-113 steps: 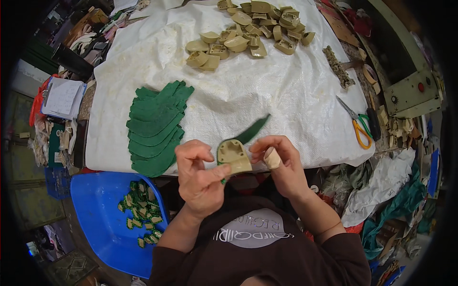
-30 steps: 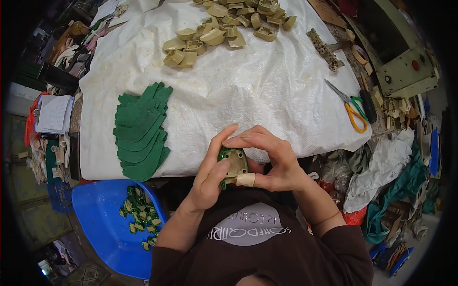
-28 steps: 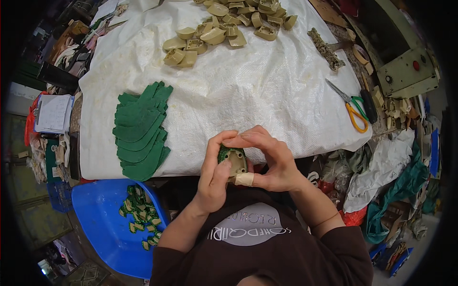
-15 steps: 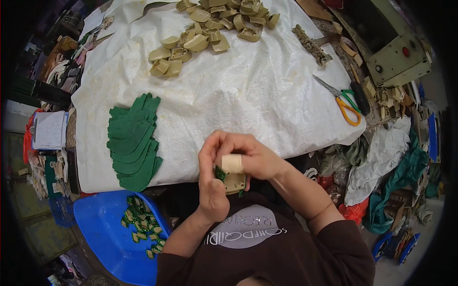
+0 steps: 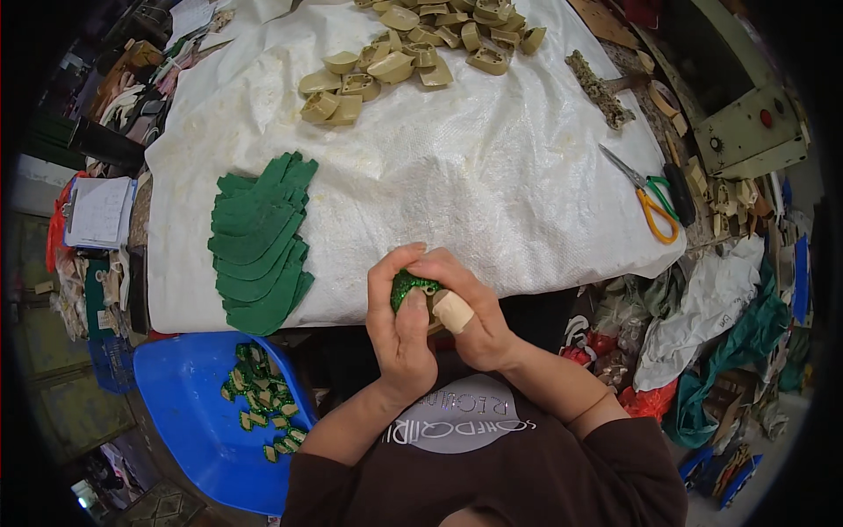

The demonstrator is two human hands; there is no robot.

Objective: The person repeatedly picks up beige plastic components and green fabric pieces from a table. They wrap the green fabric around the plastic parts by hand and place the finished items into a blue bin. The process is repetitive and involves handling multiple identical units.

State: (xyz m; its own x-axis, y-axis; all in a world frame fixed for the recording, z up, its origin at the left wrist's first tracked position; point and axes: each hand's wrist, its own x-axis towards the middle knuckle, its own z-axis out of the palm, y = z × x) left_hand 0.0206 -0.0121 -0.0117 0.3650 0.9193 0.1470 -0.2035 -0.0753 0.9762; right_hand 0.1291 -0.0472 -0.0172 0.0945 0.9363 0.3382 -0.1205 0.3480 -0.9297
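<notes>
My left hand [image 5: 399, 342] and my right hand [image 5: 479, 329] are closed around one shoe heel [image 5: 407, 285] just in front of the table edge. Shiny green glitter material covers its visible outside, and a bit of its tan moulded inside shows between my thumbs. Both thumbs press on the near side while the fingers curl over the far side. Beige tape [image 5: 453, 312] wraps my right thumb. Green fabric pieces [image 5: 259, 250] lie overlapped in a fanned stack at the left of the table. Bare tan heels [image 5: 391, 66] are heaped at the far side.
A white sheet [image 5: 527, 202] covers the table. Scissors with orange and green handles [image 5: 650, 202] lie at its right edge, below a crusted stick [image 5: 597, 92]. At lower left, a blue basin [image 5: 189, 422] holds several green-covered heels. Plastic bags [image 5: 702, 307] crowd the right side.
My hands have turned the heel and closed more tightly around it, with both thumbs now on its near side. The view has shifted slightly, so the table things appear farther right and higher.
</notes>
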